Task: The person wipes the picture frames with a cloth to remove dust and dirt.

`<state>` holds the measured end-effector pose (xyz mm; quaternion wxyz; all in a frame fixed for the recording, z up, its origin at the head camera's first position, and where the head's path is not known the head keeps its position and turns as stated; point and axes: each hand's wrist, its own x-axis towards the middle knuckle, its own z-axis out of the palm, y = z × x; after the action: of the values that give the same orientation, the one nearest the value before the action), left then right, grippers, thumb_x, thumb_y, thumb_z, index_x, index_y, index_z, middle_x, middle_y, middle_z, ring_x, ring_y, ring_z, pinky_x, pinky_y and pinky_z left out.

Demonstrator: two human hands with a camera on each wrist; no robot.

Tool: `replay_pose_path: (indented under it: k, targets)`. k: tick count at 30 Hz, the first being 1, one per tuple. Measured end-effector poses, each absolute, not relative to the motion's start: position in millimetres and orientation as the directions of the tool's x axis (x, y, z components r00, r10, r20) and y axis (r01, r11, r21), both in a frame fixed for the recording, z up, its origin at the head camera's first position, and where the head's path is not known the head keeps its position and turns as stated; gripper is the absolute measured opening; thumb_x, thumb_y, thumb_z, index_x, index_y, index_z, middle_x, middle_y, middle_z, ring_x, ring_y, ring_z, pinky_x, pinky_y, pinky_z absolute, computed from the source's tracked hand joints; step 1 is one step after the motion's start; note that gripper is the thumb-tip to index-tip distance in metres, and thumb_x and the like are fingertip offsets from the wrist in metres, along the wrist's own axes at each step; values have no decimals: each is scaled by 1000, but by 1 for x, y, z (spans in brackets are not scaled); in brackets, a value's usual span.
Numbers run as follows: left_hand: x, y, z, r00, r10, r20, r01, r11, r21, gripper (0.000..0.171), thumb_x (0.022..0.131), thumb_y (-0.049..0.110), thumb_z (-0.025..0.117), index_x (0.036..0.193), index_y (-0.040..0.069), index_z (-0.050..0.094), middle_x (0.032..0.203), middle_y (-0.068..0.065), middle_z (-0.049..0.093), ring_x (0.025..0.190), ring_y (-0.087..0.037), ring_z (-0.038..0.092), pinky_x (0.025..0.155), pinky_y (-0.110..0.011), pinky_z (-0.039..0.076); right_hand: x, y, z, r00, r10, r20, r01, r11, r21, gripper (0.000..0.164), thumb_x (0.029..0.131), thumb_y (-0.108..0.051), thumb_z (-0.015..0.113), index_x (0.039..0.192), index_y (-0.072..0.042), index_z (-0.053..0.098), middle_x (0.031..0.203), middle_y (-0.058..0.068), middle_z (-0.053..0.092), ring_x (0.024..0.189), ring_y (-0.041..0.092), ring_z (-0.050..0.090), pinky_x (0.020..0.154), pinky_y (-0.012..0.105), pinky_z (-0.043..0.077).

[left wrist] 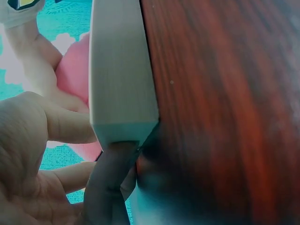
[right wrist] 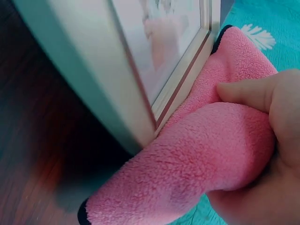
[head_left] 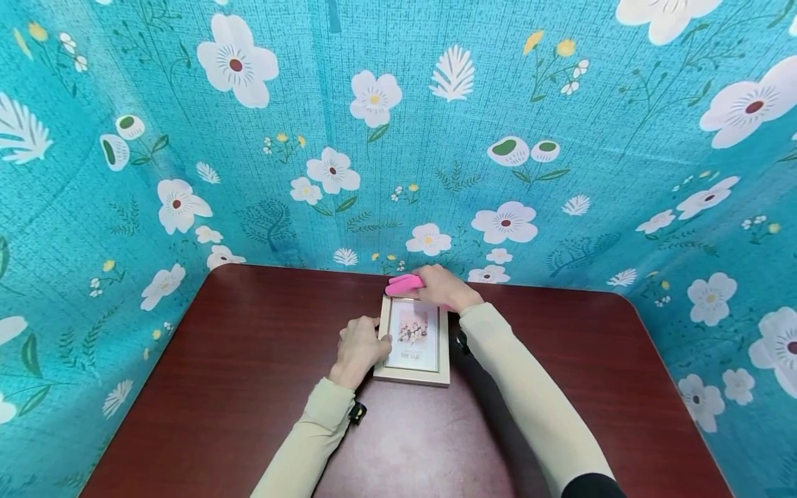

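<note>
Floral blue fabric [head_left: 386, 187] hangs close behind the far edge of a dark red table [head_left: 280, 325]. Picture frame [head_left: 416, 339]: at the table's far middle. Left hand [head_left: 361, 346] pinches its left side, thumb over the front. Right hand [head_left: 442, 287] pinches a folded pink cloth [right wrist: 187, 154] against the far edge. Judgement: brace the frame firmly, draw the cloth along the edge with light pressure. Obstruction: fabric limits room beyond; the right hand hides the far right corner.

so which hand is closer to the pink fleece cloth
The right: the right hand grips the pink fleece cloth at the picture frame's top edge. The left hand holds the frame's left side, apart from the cloth.
</note>
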<state>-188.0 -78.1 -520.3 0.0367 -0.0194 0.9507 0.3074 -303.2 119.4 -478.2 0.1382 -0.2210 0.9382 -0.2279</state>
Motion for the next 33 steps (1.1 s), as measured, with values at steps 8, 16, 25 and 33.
replay_pose_path:
  k: [8, 16, 25, 33]
  targets:
    - [-188, -77, -518, -995, -21, -97, -75, 803, 591, 42, 91, 26, 78, 130, 9, 78, 125, -20, 76, 102, -50, 72, 81, -58, 59, -303, 140, -478, -872, -464, -156, -341, 805, -485, 25, 97, -3, 63, 119, -6, 76, 102, 9, 75, 81, 21, 59, 82, 38, 51]
    - [-185, -77, -516, -993, -38, -113, -98, 801, 590, 44, 91, 27, 77, 131, 9, 77, 129, -18, 75, 107, -51, 71, 80, -59, 59, -301, 159, -478, -872, -450, -192, -300, 802, -517, 25, 102, -15, 68, 124, -5, 75, 111, 10, 76, 86, 22, 62, 86, 38, 52]
    - [-185, -77, -517, -993, -34, -115, -96, 802, 590, 44, 92, 27, 77, 132, 9, 76, 128, -19, 76, 102, -49, 72, 78, -57, 60, -297, 180, -479, -878, -440, -187, -294, 806, -514, 32, 102, -8, 65, 133, -6, 73, 98, 7, 72, 80, 21, 58, 80, 35, 48]
    - [-187, -77, -517, -993, -30, -116, -93, 807, 584, 45, 92, 27, 77, 133, 7, 76, 129, -19, 75, 103, -50, 72, 77, -57, 60, -298, 199, -480, -885, -435, -168, -285, 789, -545, 24, 102, -12, 67, 123, -5, 76, 90, 6, 68, 80, 21, 57, 76, 35, 48]
